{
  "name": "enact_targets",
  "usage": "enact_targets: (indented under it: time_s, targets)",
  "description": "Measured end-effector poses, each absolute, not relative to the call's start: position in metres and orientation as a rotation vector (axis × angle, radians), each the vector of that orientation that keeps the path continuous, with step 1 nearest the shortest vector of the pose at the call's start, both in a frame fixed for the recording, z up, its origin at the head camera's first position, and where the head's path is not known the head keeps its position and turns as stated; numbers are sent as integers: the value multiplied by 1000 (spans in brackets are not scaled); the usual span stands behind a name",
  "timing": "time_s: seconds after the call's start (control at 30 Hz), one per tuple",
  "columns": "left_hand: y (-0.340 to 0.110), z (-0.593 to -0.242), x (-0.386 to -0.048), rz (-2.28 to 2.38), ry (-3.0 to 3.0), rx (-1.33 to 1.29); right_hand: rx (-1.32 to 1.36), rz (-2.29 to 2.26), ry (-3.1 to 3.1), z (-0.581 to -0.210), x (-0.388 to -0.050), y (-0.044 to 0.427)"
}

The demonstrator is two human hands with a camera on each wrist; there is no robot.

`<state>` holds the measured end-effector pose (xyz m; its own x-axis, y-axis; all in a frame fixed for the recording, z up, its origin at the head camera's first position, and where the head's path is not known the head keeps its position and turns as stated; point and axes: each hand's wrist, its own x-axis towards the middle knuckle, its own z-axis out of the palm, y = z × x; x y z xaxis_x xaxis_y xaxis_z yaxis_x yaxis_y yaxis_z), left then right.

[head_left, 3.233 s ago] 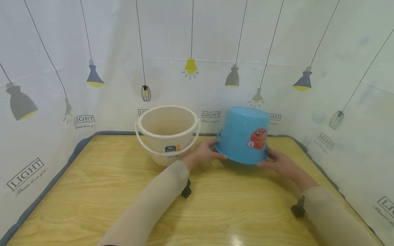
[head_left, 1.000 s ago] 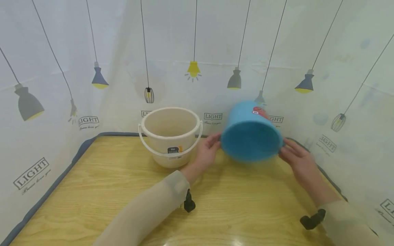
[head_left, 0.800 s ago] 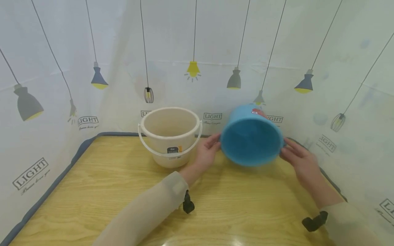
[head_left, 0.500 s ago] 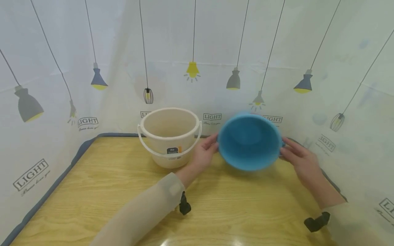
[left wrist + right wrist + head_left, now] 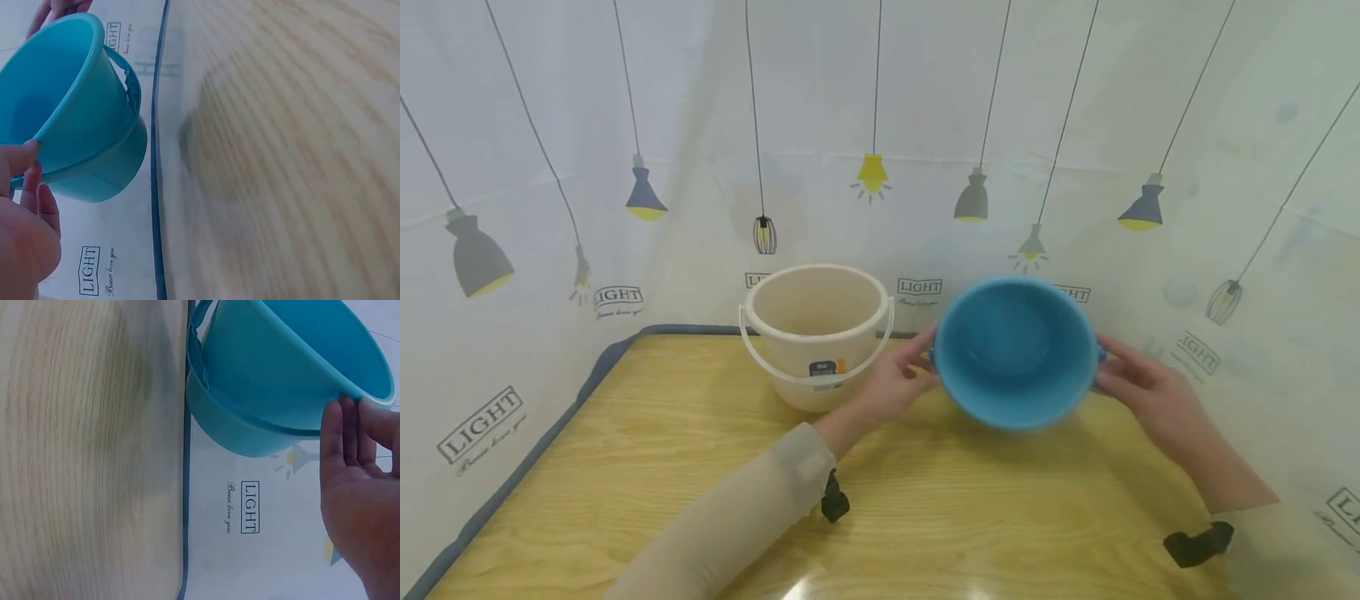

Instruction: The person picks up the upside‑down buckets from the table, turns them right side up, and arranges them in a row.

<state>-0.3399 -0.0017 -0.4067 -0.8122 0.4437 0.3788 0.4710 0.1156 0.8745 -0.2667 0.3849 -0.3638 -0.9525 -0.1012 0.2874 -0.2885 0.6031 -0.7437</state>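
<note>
A blue plastic bucket [image 5: 1015, 350] is held off the table, tilted so that its mouth faces me and its inside shows bare. My left hand [image 5: 895, 383] pinches the rim at its left side, thumb at the edge and fingers below. On the opposite side my right hand [image 5: 1150, 396] grips the rim near the handle joint. In the left wrist view the bucket's handle [image 5: 128, 81] hangs down around the body, under the bucket. Close by my left hand, a cream bucket [image 5: 805, 350] stands upright, its white handle lowered at the front.
The wood-grain table [image 5: 700, 483] lies beneath both buckets. A pale wall cloth [image 5: 820, 100] printed with lamps encloses the back and sides. Dark blue edging [image 5: 550, 417] runs along the table's border. The cream bucket stands just left of my left forearm.
The blue bucket, upside down at first, has turned over until its mouth faces me and slightly up. Both hands stay at its rim. The cream bucket has stayed in place.
</note>
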Motion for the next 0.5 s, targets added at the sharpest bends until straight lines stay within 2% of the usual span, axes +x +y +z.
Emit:
enact_targets:
  time_s: [0.33, 0.5]
  targets:
    - [-8, -397, -338, -1729, -2381, -1057, 366, 1247, -2654, -359, -264, 391]
    - [-8, -393, -340, -1773, -2314, -1198, 359, 1205, -2684, -359, -266, 397]
